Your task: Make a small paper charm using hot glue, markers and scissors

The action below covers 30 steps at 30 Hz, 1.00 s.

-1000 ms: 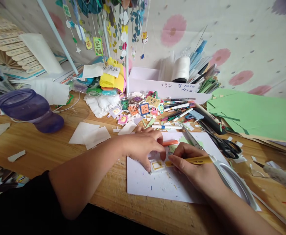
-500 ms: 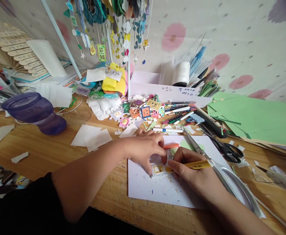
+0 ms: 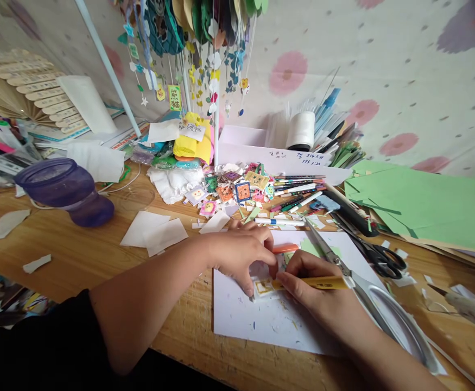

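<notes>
As the left hand (image 3: pixel 243 252), fingers apart, touches a card (image 3: pixel 263 289), the right hand (image 3: pixel 322 298) has fingers clamped on a yellow marker (image 3: pixel 330 282).

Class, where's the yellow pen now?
The yellow pen is right of centre in the head view, held by the right hand, tip at the white square.

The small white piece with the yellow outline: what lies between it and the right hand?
In the head view, the front end of the yellow pen, held in the right hand, spans the stretch to the small white piece.
</notes>
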Motion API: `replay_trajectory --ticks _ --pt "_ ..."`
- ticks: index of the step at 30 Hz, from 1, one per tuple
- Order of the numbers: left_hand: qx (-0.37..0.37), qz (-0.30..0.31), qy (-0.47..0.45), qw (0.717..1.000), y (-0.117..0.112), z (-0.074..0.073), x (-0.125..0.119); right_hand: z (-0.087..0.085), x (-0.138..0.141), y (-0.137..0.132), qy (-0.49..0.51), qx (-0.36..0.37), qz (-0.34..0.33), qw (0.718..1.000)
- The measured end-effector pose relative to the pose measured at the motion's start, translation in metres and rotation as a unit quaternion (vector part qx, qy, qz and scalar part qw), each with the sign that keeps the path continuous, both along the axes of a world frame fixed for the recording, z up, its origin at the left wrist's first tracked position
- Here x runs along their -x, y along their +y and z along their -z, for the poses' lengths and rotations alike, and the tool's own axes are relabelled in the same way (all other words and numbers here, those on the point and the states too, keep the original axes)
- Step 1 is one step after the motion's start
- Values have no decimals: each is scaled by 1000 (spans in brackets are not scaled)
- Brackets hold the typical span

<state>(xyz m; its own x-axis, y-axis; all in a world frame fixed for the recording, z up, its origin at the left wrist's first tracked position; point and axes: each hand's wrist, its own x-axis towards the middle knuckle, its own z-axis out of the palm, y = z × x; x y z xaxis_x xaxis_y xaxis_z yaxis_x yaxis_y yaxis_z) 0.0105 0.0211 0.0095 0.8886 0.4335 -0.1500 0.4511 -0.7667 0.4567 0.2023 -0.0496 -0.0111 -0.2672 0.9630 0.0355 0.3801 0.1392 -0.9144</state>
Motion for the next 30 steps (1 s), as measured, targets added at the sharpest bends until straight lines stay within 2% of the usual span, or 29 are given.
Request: replay_trajectory --ticks 30 --pt "-10 5 11 1000 1 1 0 7 2 -3 8 19 -11 1000"
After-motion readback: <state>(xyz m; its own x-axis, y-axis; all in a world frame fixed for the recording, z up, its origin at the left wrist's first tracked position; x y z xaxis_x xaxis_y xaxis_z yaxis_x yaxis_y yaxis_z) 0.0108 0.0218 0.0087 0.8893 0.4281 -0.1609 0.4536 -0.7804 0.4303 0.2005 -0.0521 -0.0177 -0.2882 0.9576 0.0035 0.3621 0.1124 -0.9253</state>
